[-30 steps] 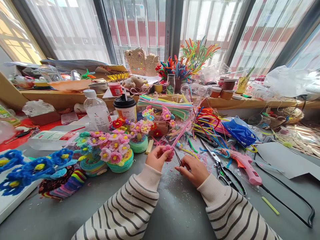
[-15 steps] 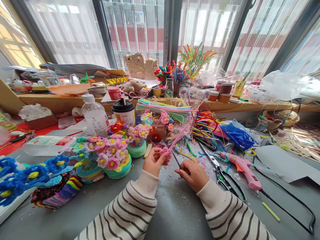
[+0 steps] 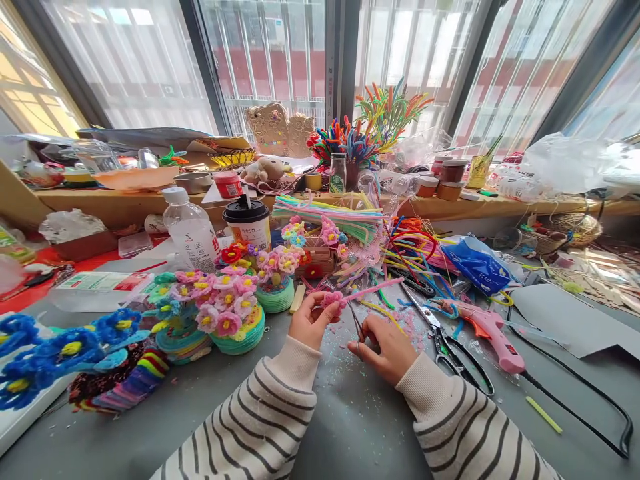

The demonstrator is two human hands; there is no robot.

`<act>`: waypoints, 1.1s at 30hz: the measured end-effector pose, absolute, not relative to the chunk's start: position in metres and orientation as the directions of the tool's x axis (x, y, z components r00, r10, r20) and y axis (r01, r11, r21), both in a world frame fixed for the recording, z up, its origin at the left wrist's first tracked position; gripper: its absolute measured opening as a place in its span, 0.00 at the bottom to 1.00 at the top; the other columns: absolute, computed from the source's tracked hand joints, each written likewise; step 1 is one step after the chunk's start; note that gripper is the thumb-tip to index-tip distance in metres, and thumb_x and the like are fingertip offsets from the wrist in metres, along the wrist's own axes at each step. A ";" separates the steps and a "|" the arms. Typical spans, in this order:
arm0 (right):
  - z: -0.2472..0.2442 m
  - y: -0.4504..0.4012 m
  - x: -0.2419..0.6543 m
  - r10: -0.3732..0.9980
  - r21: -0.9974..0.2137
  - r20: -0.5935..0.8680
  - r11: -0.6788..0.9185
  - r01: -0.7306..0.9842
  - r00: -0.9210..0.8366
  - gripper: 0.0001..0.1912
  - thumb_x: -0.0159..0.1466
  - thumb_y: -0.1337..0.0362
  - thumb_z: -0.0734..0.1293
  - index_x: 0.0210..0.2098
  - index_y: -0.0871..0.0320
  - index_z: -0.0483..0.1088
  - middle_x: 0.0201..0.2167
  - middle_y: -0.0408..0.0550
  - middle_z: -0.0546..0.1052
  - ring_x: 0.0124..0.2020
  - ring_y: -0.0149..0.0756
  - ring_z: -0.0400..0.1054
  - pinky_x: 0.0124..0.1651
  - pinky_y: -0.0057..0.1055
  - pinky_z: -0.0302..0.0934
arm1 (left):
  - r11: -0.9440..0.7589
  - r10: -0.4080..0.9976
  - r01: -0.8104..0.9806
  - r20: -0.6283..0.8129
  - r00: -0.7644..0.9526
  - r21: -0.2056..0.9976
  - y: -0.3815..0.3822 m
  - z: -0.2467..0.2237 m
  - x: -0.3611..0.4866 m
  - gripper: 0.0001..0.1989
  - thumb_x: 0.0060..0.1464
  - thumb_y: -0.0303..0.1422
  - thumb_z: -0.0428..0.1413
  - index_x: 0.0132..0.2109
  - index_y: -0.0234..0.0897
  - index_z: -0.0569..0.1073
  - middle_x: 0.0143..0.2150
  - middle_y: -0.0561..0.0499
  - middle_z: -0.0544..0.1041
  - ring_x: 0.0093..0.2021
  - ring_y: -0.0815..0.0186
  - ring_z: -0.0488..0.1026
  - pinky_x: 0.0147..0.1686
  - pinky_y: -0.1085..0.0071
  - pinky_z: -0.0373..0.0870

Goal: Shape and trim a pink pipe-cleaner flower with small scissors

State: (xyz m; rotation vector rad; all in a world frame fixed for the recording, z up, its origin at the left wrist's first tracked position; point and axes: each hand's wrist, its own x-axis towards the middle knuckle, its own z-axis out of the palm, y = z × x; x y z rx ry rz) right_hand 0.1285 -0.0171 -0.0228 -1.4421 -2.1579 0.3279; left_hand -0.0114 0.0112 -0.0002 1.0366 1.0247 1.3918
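My left hand (image 3: 309, 319) pinches a pink pipe-cleaner flower (image 3: 332, 300) between thumb and fingers. From it a straight pink stem (image 3: 375, 288) sticks out to the right. My right hand (image 3: 384, 345) is closed round a small pair of scissors (image 3: 357, 321). Its blades are parted and point up at the stem beside the flower; whether they touch it I cannot tell. To the left stand finished pots of pipe-cleaner flowers, among them a pink bunch (image 3: 227, 300) in a green coiled pot (image 3: 245, 337) and large blue flowers (image 3: 67, 347).
Large scissors (image 3: 445, 340) and a pink glue gun (image 3: 493, 330) with a black cord lie at right. Behind are pipe-cleaner bundles (image 3: 330, 217), a blue packet (image 3: 475, 263), a lidded cup (image 3: 247, 223) and a water bottle (image 3: 187, 230). Glitter and pink scraps dot the grey table.
The pink stem has swung from pointing up and away to pointing right. The small scissors have opened and tilted upward near the flower. My left hand keeps its pinch.
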 end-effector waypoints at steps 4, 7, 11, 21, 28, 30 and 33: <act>-0.024 -0.015 0.130 0.908 -0.471 0.300 0.408 0.782 -0.293 0.17 0.53 0.51 0.56 0.22 0.59 0.59 0.19 0.41 0.62 0.21 0.29 0.56 0.23 0.25 0.48 | -0.049 0.997 -0.274 0.031 -0.069 0.960 0.012 0.001 -0.012 0.15 0.29 0.31 0.59 0.28 0.32 0.64 0.23 0.53 0.71 0.21 0.72 0.68 0.20 0.76 0.68; -0.024 -0.015 0.130 0.899 -0.466 0.316 0.425 0.776 -0.302 0.17 0.53 0.51 0.57 0.22 0.59 0.59 0.18 0.41 0.62 0.20 0.28 0.56 0.22 0.25 0.48 | -0.040 0.996 -0.266 0.019 -0.082 0.963 0.011 0.002 -0.012 0.14 0.29 0.30 0.59 0.25 0.33 0.62 0.22 0.54 0.71 0.21 0.72 0.68 0.20 0.76 0.67; -0.024 -0.015 0.130 0.892 -0.456 0.319 0.440 0.773 -0.320 0.16 0.53 0.52 0.57 0.21 0.59 0.59 0.18 0.40 0.61 0.19 0.28 0.55 0.21 0.24 0.47 | -0.028 0.996 -0.244 0.006 -0.089 0.969 0.011 0.002 -0.012 0.12 0.29 0.29 0.59 0.24 0.32 0.63 0.20 0.55 0.70 0.21 0.72 0.68 0.19 0.76 0.67; -0.024 -0.014 0.130 0.871 -0.459 0.338 0.484 0.745 -0.357 0.15 0.56 0.55 0.56 0.19 0.58 0.56 0.17 0.39 0.60 0.19 0.28 0.54 0.22 0.24 0.46 | -0.049 0.998 -0.198 0.042 -0.043 0.979 0.011 0.002 -0.016 0.11 0.31 0.29 0.58 0.25 0.32 0.63 0.21 0.55 0.70 0.22 0.72 0.68 0.18 0.77 0.66; -0.026 -0.012 0.132 0.866 -0.497 0.381 0.486 0.719 -0.323 0.13 0.56 0.60 0.56 0.18 0.58 0.54 0.16 0.39 0.59 0.19 0.28 0.53 0.23 0.24 0.47 | -0.037 0.992 -0.218 0.009 -0.126 0.975 0.010 0.004 -0.013 0.11 0.29 0.28 0.59 0.24 0.32 0.64 0.18 0.55 0.70 0.20 0.72 0.68 0.15 0.79 0.64; -0.025 -0.012 0.132 0.874 -0.515 0.382 0.470 0.717 -0.298 0.14 0.56 0.59 0.56 0.18 0.58 0.53 0.16 0.39 0.58 0.19 0.28 0.53 0.22 0.24 0.47 | -0.014 0.995 -0.205 -0.007 -0.099 0.979 0.010 0.005 -0.014 0.12 0.29 0.28 0.59 0.25 0.32 0.65 0.19 0.54 0.71 0.21 0.72 0.68 0.15 0.80 0.63; -0.026 -0.012 0.131 0.894 -0.551 0.348 0.438 0.710 -0.281 0.14 0.56 0.57 0.56 0.18 0.58 0.54 0.15 0.39 0.57 0.18 0.28 0.52 0.21 0.24 0.46 | 0.003 0.997 -0.192 -0.016 -0.070 0.981 0.009 0.007 -0.014 0.11 0.30 0.28 0.59 0.26 0.32 0.66 0.19 0.54 0.71 0.21 0.73 0.67 0.15 0.80 0.62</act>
